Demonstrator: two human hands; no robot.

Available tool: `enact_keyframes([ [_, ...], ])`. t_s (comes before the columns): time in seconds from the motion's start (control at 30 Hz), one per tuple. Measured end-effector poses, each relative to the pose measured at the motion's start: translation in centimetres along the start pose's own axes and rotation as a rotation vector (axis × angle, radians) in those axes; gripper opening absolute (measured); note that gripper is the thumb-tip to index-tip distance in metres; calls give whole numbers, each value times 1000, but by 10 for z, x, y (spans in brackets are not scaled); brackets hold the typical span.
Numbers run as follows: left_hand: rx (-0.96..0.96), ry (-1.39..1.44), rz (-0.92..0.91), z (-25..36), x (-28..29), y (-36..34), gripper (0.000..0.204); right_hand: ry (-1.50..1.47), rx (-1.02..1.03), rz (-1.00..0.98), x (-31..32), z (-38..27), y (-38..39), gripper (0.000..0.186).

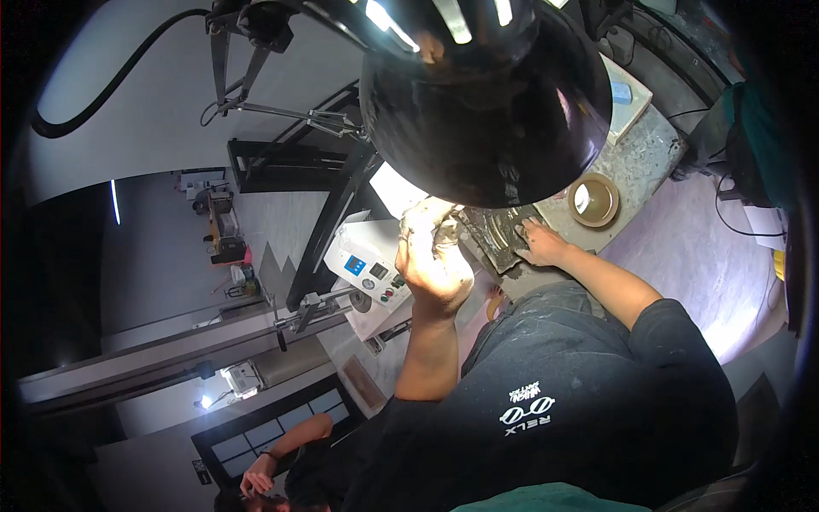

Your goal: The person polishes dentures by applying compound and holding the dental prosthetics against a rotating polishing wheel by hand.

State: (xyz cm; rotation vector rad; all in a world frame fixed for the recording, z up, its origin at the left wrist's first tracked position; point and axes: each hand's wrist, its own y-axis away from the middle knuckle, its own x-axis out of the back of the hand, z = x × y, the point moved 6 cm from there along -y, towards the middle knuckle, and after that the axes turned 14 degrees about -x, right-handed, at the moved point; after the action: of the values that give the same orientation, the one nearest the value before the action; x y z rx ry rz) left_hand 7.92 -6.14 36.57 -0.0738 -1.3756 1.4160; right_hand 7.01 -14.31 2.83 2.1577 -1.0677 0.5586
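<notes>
My left hand is raised under the lamp, dusty, with its fingers curled together. What they hold, if anything, is hidden by the glare and the fingers. Just right of it lies a dark slab with a carved or moulded relief on its face. My right hand rests on the slab's right side, fingers spread against it. To the right of the slab stands a brownish-green bowl, its inside partly lit.
A black lamp shade hangs close above my hands. Left is a white machine with buttons and displays. The grey worktable carries a white tray at the far right. Another person's arm shows at lower left.
</notes>
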Motion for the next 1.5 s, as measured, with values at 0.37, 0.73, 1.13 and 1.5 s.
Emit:
enact_keyframes([
  [0.37,72,96,54,-7,4,14,13,41,32,45,-4,1,-1,58],
  [0.73,429,177,-213,-103,-107,119,8,54,26,57,-8,0,-5,61],
  [1.13,523,200,-524,-103,-219,145,21,-1,217,212,-23,13,-10,61],
  [1.5,544,180,-491,-117,-236,149,20,126,143,89,-27,4,-15,59],
])
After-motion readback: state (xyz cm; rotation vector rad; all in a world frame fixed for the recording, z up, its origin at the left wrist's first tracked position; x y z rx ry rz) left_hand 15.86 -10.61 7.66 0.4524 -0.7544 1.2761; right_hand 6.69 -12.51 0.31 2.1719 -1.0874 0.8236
